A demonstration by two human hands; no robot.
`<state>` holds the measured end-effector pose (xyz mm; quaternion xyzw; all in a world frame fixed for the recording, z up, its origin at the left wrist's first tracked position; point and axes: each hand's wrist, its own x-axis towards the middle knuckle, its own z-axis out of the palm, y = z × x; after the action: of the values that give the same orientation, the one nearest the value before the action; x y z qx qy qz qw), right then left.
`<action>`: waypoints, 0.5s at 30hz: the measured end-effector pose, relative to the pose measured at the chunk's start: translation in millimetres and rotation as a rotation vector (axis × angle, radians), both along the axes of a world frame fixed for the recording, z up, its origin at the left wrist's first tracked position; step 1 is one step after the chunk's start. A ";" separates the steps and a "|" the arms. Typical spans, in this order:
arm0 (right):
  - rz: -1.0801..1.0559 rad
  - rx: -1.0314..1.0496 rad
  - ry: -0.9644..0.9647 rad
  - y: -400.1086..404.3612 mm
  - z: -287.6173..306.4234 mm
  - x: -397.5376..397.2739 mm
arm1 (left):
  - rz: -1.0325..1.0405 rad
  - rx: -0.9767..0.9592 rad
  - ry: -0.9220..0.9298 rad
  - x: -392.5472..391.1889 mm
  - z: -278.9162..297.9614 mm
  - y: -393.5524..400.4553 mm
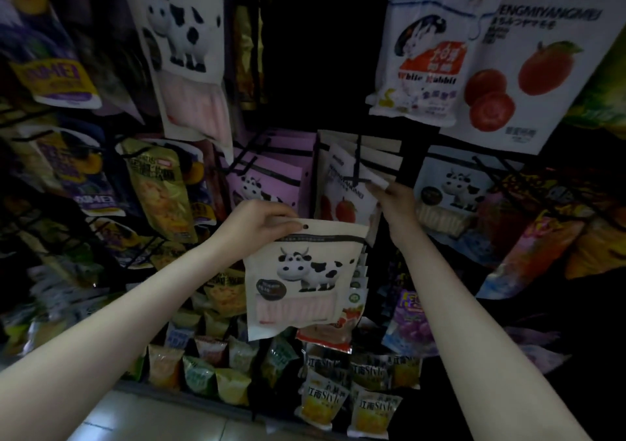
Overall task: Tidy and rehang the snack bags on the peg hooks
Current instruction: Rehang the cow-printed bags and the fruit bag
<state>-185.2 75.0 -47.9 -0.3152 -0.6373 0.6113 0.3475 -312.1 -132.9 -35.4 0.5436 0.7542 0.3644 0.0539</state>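
Observation:
My left hand [259, 222] pinches the top edge of a cream cow-print snack bag [301, 279] beside its hang hole, holding it in front of the rack. My right hand [394, 200] grips the upper corner of a white red-fruit bag [342, 196] that hangs on a black peg hook [357, 162] at centre. Behind that bag, more cream bags sit on the same hook. A pink cow bag [267, 183] hangs on the hook to the left, and a pale blue cow bag [454, 186] hangs to the right.
Large cow [184, 50], White Rabbit [423, 61] and red-fruit [528, 67] bags hang on the row above. Purple and yellow bags fill the left hooks. Small yellow and green packets [325, 400] line the bottom shelf above a tiled floor [162, 420]. The lighting is dim.

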 end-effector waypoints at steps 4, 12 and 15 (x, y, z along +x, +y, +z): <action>0.051 0.103 -0.037 -13.0 4.6 33.6 | -0.050 -0.006 -0.005 1.0 6.1 5.3; 0.152 0.484 -0.291 -26.7 26.8 68.8 | -0.119 0.013 0.001 15.5 14.6 11.5; 0.015 0.450 -0.352 -26.3 18.0 87.8 | -0.043 -0.010 -0.023 15.1 12.0 16.5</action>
<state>-97.4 48.8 -29.9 -0.3266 -0.8098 0.3929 0.2884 -297.0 -116.4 -23.4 0.5551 0.7436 0.3654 0.0730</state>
